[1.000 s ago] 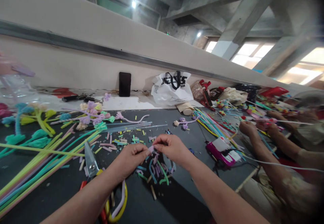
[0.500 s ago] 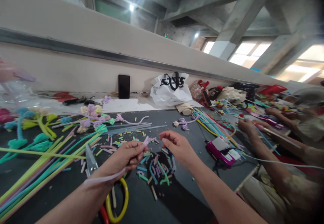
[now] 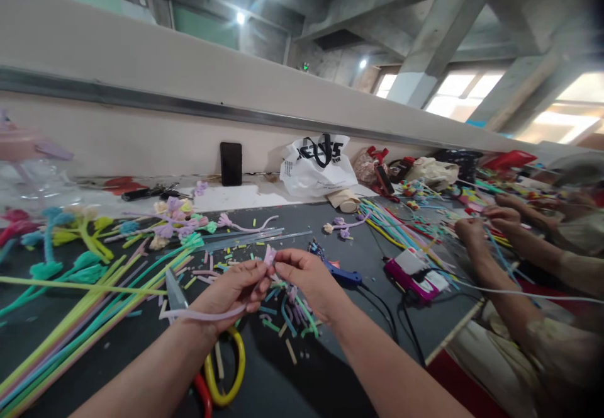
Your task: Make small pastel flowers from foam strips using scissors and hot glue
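Note:
My left hand (image 3: 231, 289) is closed around a lilac pipe-cleaner flower (image 3: 269, 255). Its small head stands up above the fingertips, while the long stem curves back over my left wrist. The fingers of my right hand (image 3: 309, 276) pinch at the same flower head from the right. Under both hands lie several short cut pipe-cleaner pieces (image 3: 295, 311) in lilac, green and blue. Scissors (image 3: 241, 367) with yellow and red handles rest beneath my left forearm, which hides part of them. Just past my right hand lies a blue glue gun (image 3: 346, 274) with a black cord.
Long pipe cleaners (image 3: 70, 336) spread over the left side, with finished flowers (image 3: 177, 220) behind. A phone (image 3: 231, 163) leans against the wall beside a white bag (image 3: 316, 166). To the right are a magenta device (image 3: 415, 279) with cords and a co-worker's hands (image 3: 472, 232).
My right hand has moved left and closed onto the lilac flower in my left hand. The blue glue gun now shows beyond it. The co-worker's hands have shifted.

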A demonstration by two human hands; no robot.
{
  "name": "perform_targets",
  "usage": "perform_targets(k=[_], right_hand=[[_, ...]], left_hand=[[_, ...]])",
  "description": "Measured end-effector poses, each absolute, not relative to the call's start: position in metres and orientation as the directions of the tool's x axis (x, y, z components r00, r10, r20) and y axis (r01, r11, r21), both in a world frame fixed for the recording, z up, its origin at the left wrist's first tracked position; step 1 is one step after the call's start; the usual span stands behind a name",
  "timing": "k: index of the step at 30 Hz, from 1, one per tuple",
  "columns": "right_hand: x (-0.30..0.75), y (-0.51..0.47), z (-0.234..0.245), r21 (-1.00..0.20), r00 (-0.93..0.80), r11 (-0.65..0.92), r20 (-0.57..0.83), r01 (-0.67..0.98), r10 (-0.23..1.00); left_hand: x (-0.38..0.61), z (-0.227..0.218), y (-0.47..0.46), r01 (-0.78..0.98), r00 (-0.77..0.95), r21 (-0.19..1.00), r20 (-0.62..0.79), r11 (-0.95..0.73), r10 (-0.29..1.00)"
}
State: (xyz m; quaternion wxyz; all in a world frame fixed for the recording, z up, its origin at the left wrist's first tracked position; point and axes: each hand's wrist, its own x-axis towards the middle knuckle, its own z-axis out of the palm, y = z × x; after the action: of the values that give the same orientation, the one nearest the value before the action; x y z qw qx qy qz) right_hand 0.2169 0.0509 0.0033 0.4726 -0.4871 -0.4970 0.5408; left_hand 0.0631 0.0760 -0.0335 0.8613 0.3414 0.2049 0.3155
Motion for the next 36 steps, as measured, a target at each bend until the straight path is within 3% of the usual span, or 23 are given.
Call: perform_targets(k=[4,12,24,31,36], right_hand=[[0.216,0.057,0.004,-0.99,-0.087,-0.077,-0.066,-0.121,0.994],[0.223,0.063,0.003,-0.991,-0.047,0.047,0.042,0.126,0.998],[0.226,0.069,0.003,-0.976,-0.075,-0.011,-0.028,0.216,0.997],[0.224,0.072,-0.003,-0.958,-0.07,-0.001,-0.022,0.286,0.997],[0.231,0.069,0.006,-0.936,0.001,0.075,0.081,0.344,0.997]], left_hand=[[0.066,-0.035,0.076,-0.381,0.703,0.769,-0.118,0.513,0.701],[0.069,-0.041,0.078,-0.314,0.708,0.824,-0.127,0.472,0.695],[0.069,-0.038,0.077,-0.299,0.762,0.771,-0.161,0.562,0.627],[0.069,-0.036,0.076,-0.272,0.719,0.8,-0.2,0.535,0.666],[0.067,-0.037,0.078,-0.31,0.692,0.8,-0.181,0.513,0.699]])
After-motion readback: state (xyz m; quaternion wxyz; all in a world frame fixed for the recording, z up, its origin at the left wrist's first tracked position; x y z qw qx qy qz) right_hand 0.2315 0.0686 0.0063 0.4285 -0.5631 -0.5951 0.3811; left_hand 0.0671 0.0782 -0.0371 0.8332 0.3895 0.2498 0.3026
